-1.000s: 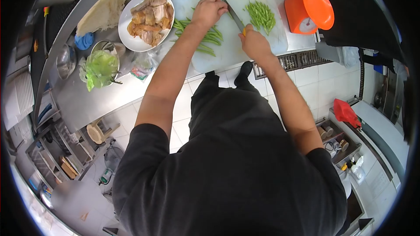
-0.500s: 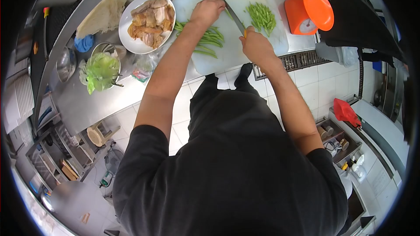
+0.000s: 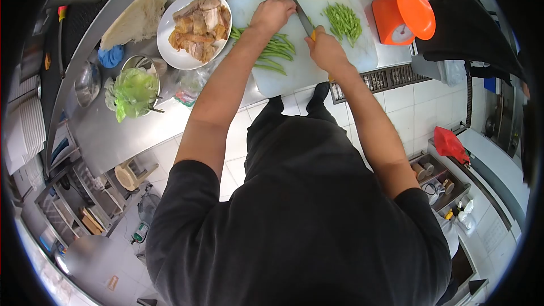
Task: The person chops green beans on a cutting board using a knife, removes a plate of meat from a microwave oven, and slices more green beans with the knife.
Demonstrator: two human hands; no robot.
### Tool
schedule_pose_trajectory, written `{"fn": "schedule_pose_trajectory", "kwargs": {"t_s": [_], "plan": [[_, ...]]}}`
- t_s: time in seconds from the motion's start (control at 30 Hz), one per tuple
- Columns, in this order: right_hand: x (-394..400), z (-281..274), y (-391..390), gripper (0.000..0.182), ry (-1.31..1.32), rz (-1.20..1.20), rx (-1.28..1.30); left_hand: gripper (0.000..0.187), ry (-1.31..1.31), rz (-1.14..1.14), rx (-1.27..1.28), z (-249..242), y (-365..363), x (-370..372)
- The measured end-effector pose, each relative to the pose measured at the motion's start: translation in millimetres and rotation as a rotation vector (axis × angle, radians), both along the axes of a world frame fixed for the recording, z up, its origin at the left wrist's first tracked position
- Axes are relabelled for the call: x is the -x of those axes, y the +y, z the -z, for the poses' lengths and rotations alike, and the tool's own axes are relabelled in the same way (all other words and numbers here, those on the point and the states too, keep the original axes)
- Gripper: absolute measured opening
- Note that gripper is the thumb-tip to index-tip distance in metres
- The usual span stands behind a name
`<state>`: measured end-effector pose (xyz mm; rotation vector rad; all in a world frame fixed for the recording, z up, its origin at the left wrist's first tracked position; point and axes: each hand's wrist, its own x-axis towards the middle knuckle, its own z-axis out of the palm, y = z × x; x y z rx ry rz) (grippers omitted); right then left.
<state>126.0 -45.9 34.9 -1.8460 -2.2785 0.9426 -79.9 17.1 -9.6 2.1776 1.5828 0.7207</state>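
My right hand (image 3: 327,51) is closed around the yellow handle of a kitchen knife (image 3: 296,5), its blade slanting up and left over a white cutting board (image 3: 283,76). Close beside the blade, my left hand (image 3: 274,13) is curled with its fingertips down, pinching a green bean that is mostly hidden. Whole green beans (image 3: 277,52) lie on the board below my left hand, partly behind the forearm. To the right of the knife sits a pile of cut green beans (image 3: 343,22).
Left of the board stands a white plate (image 3: 170,56) of sliced cooked meat (image 3: 199,25). Further left are a metal bowl with lettuce (image 3: 135,93), a blue cloth (image 3: 111,55) and another metal bowl (image 3: 88,84). An orange scale (image 3: 388,20) stands right of the board.
The knife and my right hand have shifted slightly left, toward my left hand. The whole view has moved a little to the right; the beans and the plate otherwise look the same.
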Motion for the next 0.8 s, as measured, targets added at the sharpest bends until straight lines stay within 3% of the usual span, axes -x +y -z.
{"fn": "schedule_pose_trajectory", "kwargs": {"t_s": [0.17,0.37,0.5,0.8], "plan": [[-20,-3,5,0.037,-0.036,-0.048,-0.039,0.014,0.051,0.145,0.006,-5,-23,-18],[-29,-49,-26,0.033,-0.141,-0.028,0.068,0.014,-0.098,0.005,-0.009,-1,-37,-24],[-28,-63,-39,0.031,-0.160,-0.039,0.070,0.015,-0.043,0.015,0.006,-4,-31,-19],[-17,-14,-35,0.033,-0.138,-0.009,-0.006,0.010,0.012,0.040,-0.075,0,-29,-21]]}}
